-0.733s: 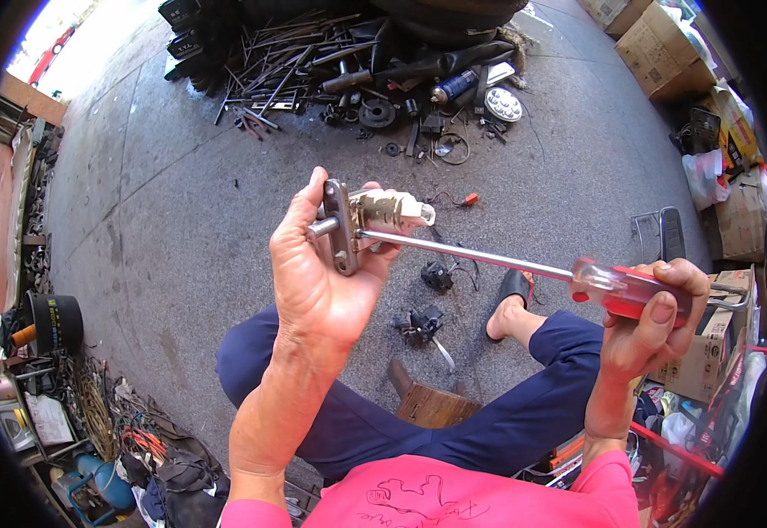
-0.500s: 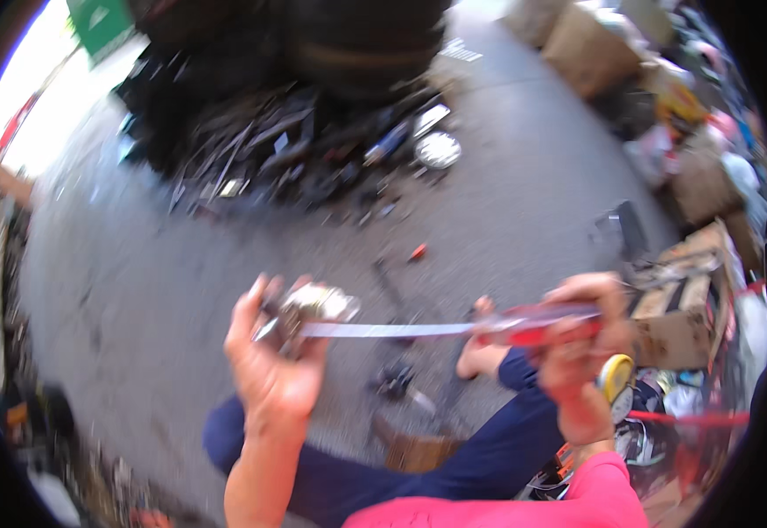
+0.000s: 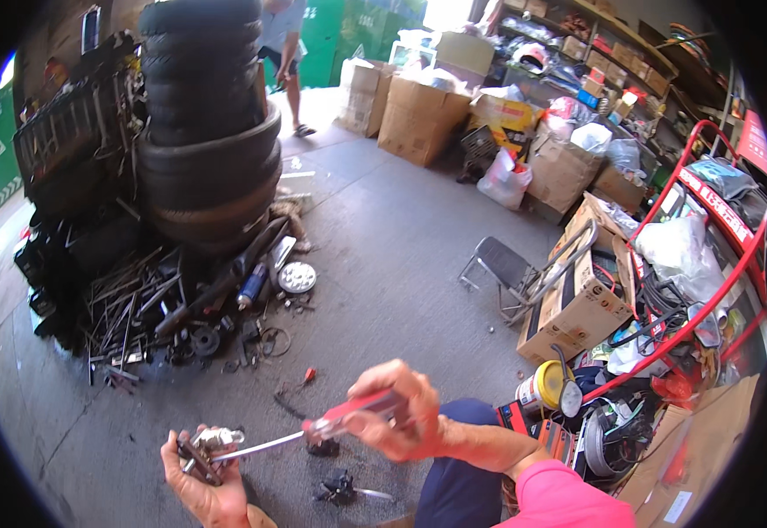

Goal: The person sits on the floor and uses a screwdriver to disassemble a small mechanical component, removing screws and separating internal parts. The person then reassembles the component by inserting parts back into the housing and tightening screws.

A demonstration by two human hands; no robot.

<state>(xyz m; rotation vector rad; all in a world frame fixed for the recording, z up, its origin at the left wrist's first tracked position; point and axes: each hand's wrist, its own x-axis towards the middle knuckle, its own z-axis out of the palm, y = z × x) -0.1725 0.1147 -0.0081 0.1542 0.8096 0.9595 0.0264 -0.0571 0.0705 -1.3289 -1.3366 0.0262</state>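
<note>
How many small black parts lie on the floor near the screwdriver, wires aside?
2: one black part just below the screwdriver, seemingly partly hidden by it; a second black part lower in the picture, beside a pale strip. The right hand may hide others.

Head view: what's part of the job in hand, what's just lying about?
In the job: red-handled screwdriver, metal part (both held).
Lying about, it seems: tyre stack, blue can, yellow tub, black part on the floor (link unclear).

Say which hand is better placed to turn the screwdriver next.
Probably the right hand: it grips the screwdriver by its red handle, while the left hand is occupied, holding the metal part at the screwdriver's other end.
</note>
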